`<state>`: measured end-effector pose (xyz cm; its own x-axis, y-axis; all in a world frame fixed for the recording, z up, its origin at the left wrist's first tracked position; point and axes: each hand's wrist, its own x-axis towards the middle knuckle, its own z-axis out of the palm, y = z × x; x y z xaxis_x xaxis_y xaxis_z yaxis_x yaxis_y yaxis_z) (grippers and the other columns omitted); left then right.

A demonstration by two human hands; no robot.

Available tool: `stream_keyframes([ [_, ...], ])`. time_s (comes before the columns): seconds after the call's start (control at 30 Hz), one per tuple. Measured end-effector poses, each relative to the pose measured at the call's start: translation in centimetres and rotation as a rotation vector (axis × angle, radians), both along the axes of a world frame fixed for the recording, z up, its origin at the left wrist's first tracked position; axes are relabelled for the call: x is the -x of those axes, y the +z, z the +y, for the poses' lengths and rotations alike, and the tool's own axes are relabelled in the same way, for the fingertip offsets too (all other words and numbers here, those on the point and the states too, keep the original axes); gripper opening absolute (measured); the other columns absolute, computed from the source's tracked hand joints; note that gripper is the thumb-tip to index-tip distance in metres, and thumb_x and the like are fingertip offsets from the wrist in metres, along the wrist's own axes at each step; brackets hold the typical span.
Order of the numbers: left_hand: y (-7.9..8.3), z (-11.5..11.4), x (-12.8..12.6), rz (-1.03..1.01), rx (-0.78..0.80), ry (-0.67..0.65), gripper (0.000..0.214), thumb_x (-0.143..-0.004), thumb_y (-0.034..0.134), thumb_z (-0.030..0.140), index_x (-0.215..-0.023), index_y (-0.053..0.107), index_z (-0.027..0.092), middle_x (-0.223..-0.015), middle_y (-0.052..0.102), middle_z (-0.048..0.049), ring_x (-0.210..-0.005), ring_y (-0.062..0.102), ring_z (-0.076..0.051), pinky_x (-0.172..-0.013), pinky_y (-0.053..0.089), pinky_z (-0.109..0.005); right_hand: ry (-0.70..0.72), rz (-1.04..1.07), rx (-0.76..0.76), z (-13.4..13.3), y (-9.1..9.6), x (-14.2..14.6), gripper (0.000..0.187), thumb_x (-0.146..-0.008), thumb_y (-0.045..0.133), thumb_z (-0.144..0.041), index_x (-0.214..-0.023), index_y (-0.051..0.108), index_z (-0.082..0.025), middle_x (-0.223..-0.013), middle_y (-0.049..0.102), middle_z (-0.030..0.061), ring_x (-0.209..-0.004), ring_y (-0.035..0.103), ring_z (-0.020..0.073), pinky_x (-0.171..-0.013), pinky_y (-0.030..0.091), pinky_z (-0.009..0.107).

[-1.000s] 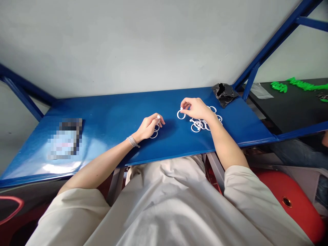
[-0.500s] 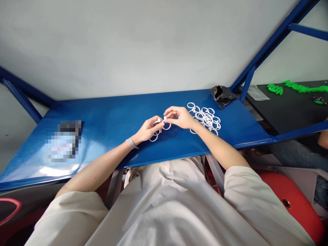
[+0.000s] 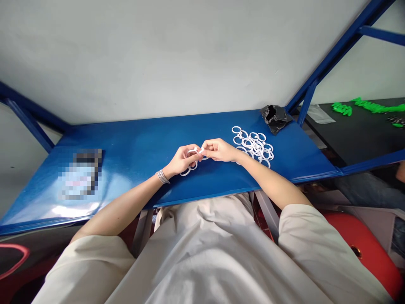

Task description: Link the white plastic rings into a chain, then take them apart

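Note:
My left hand (image 3: pixel 182 161) and my right hand (image 3: pixel 219 150) meet fingertip to fingertip over the blue table (image 3: pixel 133 147). Both pinch small white plastic rings (image 3: pixel 193 152) between them. A few linked white rings (image 3: pixel 186 169) hang or lie under my left hand. A loose pile of several white rings (image 3: pixel 255 145) lies on the table just right of my right hand. A silver bracelet (image 3: pixel 162 176) is on my left wrist.
A crumpled black bag (image 3: pixel 274 117) sits at the table's back right corner. A blurred flat object (image 3: pixel 79 174) lies at the left. Blue frame bars rise at both sides. Green parts (image 3: pixel 363 105) lie on a black table to the right, where another person's hand (image 3: pixel 401 171) shows.
My right hand picked a ring from the pile and carried it left to my left hand. The two hands now touch at the fingertips.

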<state>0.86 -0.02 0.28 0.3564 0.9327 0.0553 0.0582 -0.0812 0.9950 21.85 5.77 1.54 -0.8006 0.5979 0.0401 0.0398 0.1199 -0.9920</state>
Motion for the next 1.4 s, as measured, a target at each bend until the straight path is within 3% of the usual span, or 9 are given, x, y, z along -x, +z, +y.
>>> stream_keyframes([
  [0.2, 0.1, 0.2, 0.2, 0.001, 0.055, -0.096, 0.043, -0.078, 0.083, 0.051, -0.074, 0.055, 0.018, -0.063, 0.061, 0.0006, -0.046, 0.044, -0.006, -0.045, 0.033, -0.021, 0.068, 0.014, 0.055, -0.4, -0.8, 0.4, 0.052, -0.084, 0.083, -0.062, -0.082, 0.057, -0.018, -0.059, 0.054, -0.0073, -0.045, 0.031, 0.0037, -0.041, 0.028, 0.019],
  [0.43, 0.6, -0.2, 0.1, 0.006, 0.058, -0.163, 0.046, -0.076, 0.083, 0.055, -0.070, 0.059, 0.017, -0.058, 0.053, 0.0018, -0.047, 0.037, -0.006, -0.045, 0.028, -0.022, 0.175, 0.009, 0.044, -0.5, -0.5, 0.3, 0.053, -0.085, 0.082, -0.064, -0.079, 0.058, -0.018, -0.055, 0.038, -0.0108, -0.044, 0.029, 0.0041, -0.041, 0.023, 0.019],
  [0.6, 0.4, -0.1, 0.3, 0.056, 0.054, -0.171, 0.046, -0.080, 0.083, 0.056, -0.071, 0.060, 0.017, -0.059, 0.056, 0.0005, -0.046, 0.044, -0.008, -0.044, 0.030, -0.023, 0.180, -0.049, -0.009, -0.1, -0.5, 0.0, 0.052, -0.087, 0.080, -0.063, -0.080, 0.060, -0.016, -0.058, 0.046, -0.0091, -0.044, 0.035, 0.0036, -0.041, 0.028, 0.018],
  [0.77, -0.1, 0.3, 0.4, 0.032, 0.018, -0.034, 0.048, -0.084, 0.081, 0.059, -0.074, 0.061, 0.016, -0.066, 0.063, -0.0026, -0.046, 0.050, -0.008, -0.045, 0.038, -0.023, 0.037, -0.031, -0.007, 0.3, -0.5, -0.1, 0.048, -0.087, 0.082, -0.060, -0.093, 0.065, -0.015, -0.065, 0.062, -0.0039, -0.050, 0.057, 0.0096, -0.048, 0.048, 0.022],
  [0.93, -0.4, 0.5, 0.1, -0.026, 0.013, 0.083, 0.051, -0.081, 0.084, 0.062, -0.081, 0.061, 0.017, -0.076, 0.068, -0.0038, -0.048, 0.058, -0.010, -0.045, 0.045, -0.024, -0.077, 0.000, -0.007, 0.7, -0.5, -0.1, 0.046, -0.090, 0.078, -0.059, -0.095, 0.067, -0.015, -0.075, 0.072, 0.0018, -0.058, 0.066, 0.0126, -0.055, 0.057, 0.025],
  [1.07, -0.6, 0.6, 0.0, -0.022, -0.044, 0.145, 0.051, -0.077, 0.090, 0.058, -0.090, 0.062, 0.017, -0.079, 0.063, 0.0002, -0.049, 0.059, -0.009, -0.045, 0.045, -0.022, -0.091, -0.061, -0.045, 0.8, -0.5, -0.3, 0.040, -0.095, 0.075, -0.054, -0.095, 0.068, -0.015, -0.073, 0.073, 0.0023, -0.056, 0.066, 0.0116, -0.052, 0.054, 0.022],
  [1.3, -1.5, 0.4, -0.2, -0.075, -0.158, 0.114, 0.050, -0.087, 0.083, 0.056, -0.109, 0.053, 0.023, -0.095, 0.059, 0.0013, -0.055, 0.059, -0.006, -0.050, 0.052, -0.021, -0.026, -0.106, -0.001, 0.6, -0.9, -0.1, 0.040, -0.093, 0.077, -0.054, -0.091, 0.067, -0.015, -0.066, 0.071, 0.0002, -0.049, 0.062, 0.0101, -0.047, 0.049, 0.020],
  [1.4, -2.0, 0.3, -0.2, -0.073, -0.209, 0.103, 0.045, -0.093, 0.077, 0.056, -0.106, 0.048, 0.024, -0.096, 0.059, 0.0009, -0.058, 0.061, -0.006, -0.053, 0.054, -0.021, -0.013, -0.104, 0.051, 0.4, -1.1, 0.3, 0.043, -0.089, 0.080, -0.056, -0.090, 0.066, -0.015, -0.064, 0.071, -0.0003, -0.046, 0.062, 0.0105, -0.044, 0.048, 0.020],
])
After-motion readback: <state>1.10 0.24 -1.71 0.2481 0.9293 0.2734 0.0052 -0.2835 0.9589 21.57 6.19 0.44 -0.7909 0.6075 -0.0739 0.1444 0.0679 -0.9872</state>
